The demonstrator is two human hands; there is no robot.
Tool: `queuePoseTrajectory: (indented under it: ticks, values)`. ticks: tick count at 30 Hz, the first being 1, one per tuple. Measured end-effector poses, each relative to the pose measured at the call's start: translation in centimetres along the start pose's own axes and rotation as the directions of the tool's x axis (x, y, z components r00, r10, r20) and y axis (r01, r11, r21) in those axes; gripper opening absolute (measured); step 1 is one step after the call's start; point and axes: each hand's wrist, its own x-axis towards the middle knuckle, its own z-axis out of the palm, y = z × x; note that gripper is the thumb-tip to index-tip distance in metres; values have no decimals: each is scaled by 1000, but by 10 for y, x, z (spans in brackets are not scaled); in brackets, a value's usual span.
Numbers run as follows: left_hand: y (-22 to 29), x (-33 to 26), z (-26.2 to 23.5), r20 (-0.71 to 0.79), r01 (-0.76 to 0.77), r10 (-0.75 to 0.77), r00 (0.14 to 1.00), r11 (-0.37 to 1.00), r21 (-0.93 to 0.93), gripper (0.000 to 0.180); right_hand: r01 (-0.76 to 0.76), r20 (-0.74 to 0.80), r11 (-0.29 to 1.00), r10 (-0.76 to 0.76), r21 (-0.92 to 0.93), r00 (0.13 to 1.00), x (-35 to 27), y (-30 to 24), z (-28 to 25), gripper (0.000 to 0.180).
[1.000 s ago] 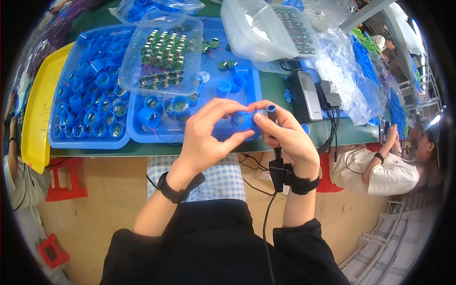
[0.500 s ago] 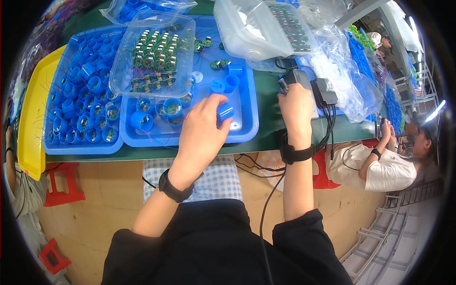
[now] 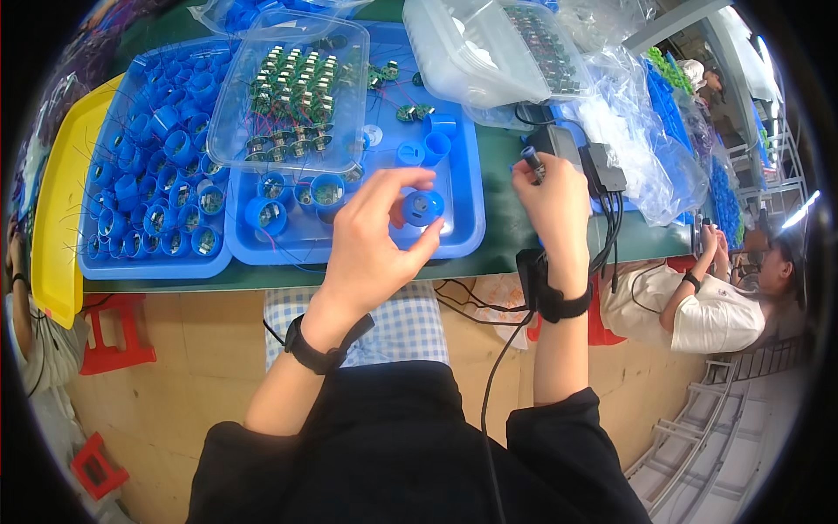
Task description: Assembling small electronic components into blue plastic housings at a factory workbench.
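Note:
My left hand [image 3: 371, 236] is over the front of a blue tray [image 3: 471, 236], its thumb and fingers curved round a small blue plastic cup [image 3: 423, 208]. The cup's round closed end, with small slots or holes in it, faces up. To the right of the tray, my right hand [image 3: 556, 205] is closed on a dark, pen-shaped tool [image 3: 532, 159]; its lower part is hidden in my fingers. Just beyond my left hand stand more blue cups [image 3: 436, 144]. Nearer the tray's left side, a few cups [image 3: 265, 215] hold small circuit boards.
A clear box [image 3: 290, 105] of green circuit boards rests on the tray. Left of it is a blue tray full of wired cups [image 3: 157, 188], then a yellow tray [image 3: 61, 253]. Black boxes with cables [image 3: 604, 170] and plastic bags [image 3: 642, 148] lie right. Another person [image 3: 698, 297] sits farther right.
The blue cup in my left hand has turned, so its closed end now faces up instead of its side showing. My right hand has shifted slightly right with the pen-shaped tool.

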Motion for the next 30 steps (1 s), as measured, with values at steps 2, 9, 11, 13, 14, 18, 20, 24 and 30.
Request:
queuePoseTrajectory:
  ticks: [2,9,11,13,14,18,20,24,30]
  values:
    - [2,-1,2,34,129,-124,992,973,-191,30,12,43,1000,-11,-23,999,-7,-4,-6,17]
    - [-7,-2,-1,187,91,-87,979,996,-16,31,-245,523,955,126,164,843,-3,16,0,22]
    - [-5,-2,2,139,56,-67,988,995,79,32,-254,535,953,130,165,835,-2,12,-2,23]
    - [-7,-3,6,122,10,-28,992,989,147,32,-261,428,954,176,147,886,-4,11,-3,23]
    - [-8,-3,7,107,-34,11,994,976,213,33,-261,428,954,177,147,886,-7,11,-4,23]
    - [-11,-3,11,96,-102,78,992,957,272,33,-145,222,973,103,181,970,-16,5,-5,22]
    - [-12,-4,10,83,-114,95,992,957,265,33,-147,191,978,117,151,975,-19,-2,-2,21]
    - [-8,-3,10,104,-45,20,994,967,249,33,-136,202,990,123,50,972,-21,-15,6,21]
    - [-8,-4,11,124,37,-60,990,983,178,32,-116,190,993,106,38,976,-21,-7,6,17]
